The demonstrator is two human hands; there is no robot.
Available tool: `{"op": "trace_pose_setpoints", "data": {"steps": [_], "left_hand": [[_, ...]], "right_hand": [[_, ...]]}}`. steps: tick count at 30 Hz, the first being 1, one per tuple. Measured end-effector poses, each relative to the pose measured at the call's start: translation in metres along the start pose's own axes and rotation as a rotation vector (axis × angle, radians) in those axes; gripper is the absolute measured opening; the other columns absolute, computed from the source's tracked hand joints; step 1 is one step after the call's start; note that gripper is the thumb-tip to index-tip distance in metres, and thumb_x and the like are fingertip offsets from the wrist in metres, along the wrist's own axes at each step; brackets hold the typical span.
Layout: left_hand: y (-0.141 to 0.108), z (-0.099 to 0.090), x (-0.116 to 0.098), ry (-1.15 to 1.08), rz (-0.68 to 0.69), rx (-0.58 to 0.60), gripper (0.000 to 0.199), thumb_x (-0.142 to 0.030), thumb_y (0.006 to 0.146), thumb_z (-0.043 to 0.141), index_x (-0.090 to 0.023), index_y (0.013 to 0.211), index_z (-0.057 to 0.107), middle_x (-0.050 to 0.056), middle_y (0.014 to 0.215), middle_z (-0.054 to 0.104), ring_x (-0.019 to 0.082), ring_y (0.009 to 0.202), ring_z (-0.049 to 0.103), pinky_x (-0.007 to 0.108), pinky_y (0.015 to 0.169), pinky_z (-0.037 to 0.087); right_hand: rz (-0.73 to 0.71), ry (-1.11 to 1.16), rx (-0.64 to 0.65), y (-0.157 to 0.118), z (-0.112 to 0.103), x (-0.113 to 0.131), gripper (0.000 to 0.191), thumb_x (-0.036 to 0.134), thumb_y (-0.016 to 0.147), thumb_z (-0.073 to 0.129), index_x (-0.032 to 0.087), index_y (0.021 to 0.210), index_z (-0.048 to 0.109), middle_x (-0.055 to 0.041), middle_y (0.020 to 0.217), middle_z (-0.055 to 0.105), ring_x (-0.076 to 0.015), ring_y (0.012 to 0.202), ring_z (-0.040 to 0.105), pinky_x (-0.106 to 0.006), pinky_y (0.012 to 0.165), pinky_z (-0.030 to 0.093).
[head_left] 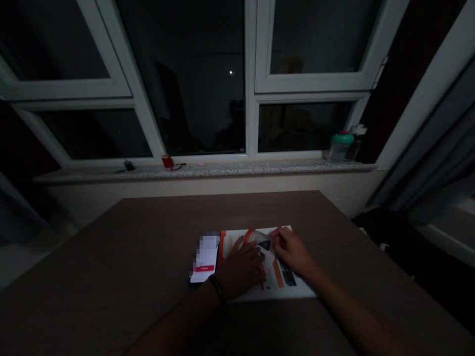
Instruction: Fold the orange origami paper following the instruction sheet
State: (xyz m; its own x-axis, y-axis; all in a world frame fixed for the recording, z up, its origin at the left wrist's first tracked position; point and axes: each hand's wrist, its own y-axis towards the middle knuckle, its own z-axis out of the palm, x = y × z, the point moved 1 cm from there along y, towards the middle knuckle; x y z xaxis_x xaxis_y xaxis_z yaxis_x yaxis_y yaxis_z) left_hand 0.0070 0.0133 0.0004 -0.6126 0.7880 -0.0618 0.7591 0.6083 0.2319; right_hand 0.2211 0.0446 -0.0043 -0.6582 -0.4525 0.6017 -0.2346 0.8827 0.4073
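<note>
Left hand (239, 269) lies palm down w/ fingers spread on the printed sheet (272, 279); right hand (291, 249) is at its far right part, fingers curled in toward the paper. Can't tell if it's pinching anything, b/c the fingertips are too dark. Sheet is on the near-middle of the table (111, 277), w/ the lit phone (206, 259) just to its left; can't tell if they overlap.

Handling, my guess: sheet's v. light, thin & bendy, prob. a bit glossy, so it'd slide on the tabletop & crease or tear if yanked. Can't tell if it's 1 layer or several. Best grip prob. the bare near edge or far right corner, w/ a flat palm to steady the rest.

Containers, all on the windowsill (237, 169): teal-lidded bottle (340, 146) at far right, see-through, contents unclear; pale-topped bottle (356, 141) just right of it, ditto. Far left, a small red jar (167, 161) & a small dark bottle (128, 165), insides not visible.
</note>
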Motion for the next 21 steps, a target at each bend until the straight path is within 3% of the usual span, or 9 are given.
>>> {"op": "trace_pose_setpoints", "data": {"steps": [4,10,16,21], "left_hand": [[-0.001,-0.003,0.000,-0.005,0.012,0.020,0.048,-0.052,0.094,0.055,-0.024,0.132,0.052,0.007,0.134,0.056,0.027,0.137,0.038,0.055,0.117,0.015],[-0.002,-0.006,-0.001,-0.017,0.011,0.041,0.050,-0.053,0.093,0.056,-0.024,0.134,0.049,0.007,0.138,0.053,0.027,0.139,0.035,0.055,0.118,0.015],[-0.002,-0.005,-0.001,-0.038,0.002,0.037,0.054,-0.052,0.090,0.061,-0.025,0.135,0.047,0.007,0.142,0.050,0.028,0.137,0.037,0.055,0.117,0.015],[0.000,-0.009,-0.005,-0.025,-0.018,0.049,0.049,-0.050,0.088,0.066,-0.024,0.128,0.052,0.006,0.132,0.056,0.027,0.125,0.048,0.050,0.113,0.024]], "right_hand": [[-0.102,0.136,0.022,-0.003,-0.001,-0.003,0.014,0.015,0.087,0.051,0.019,0.094,0.061,-0.0046,0.090,0.059,-0.0193,0.086,0.057,-0.030,0.078,0.046],[-0.308,0.169,0.132,-0.003,0.000,-0.004,0.023,0.013,0.089,0.052,0.022,0.107,0.063,-0.0072,0.101,0.062,-0.0222,0.101,0.056,-0.037,0.089,0.046],[-0.364,0.123,0.191,-0.004,-0.001,-0.008,0.025,0.013,0.090,0.053,0.022,0.110,0.064,-0.0091,0.106,0.064,-0.0226,0.103,0.056,-0.039,0.091,0.047],[-0.399,0.094,0.258,-0.005,0.000,-0.013,0.032,0.012,0.092,0.048,0.022,0.118,0.065,-0.0100,0.112,0.066,-0.0224,0.107,0.057,-0.040,0.094,0.048]]}}
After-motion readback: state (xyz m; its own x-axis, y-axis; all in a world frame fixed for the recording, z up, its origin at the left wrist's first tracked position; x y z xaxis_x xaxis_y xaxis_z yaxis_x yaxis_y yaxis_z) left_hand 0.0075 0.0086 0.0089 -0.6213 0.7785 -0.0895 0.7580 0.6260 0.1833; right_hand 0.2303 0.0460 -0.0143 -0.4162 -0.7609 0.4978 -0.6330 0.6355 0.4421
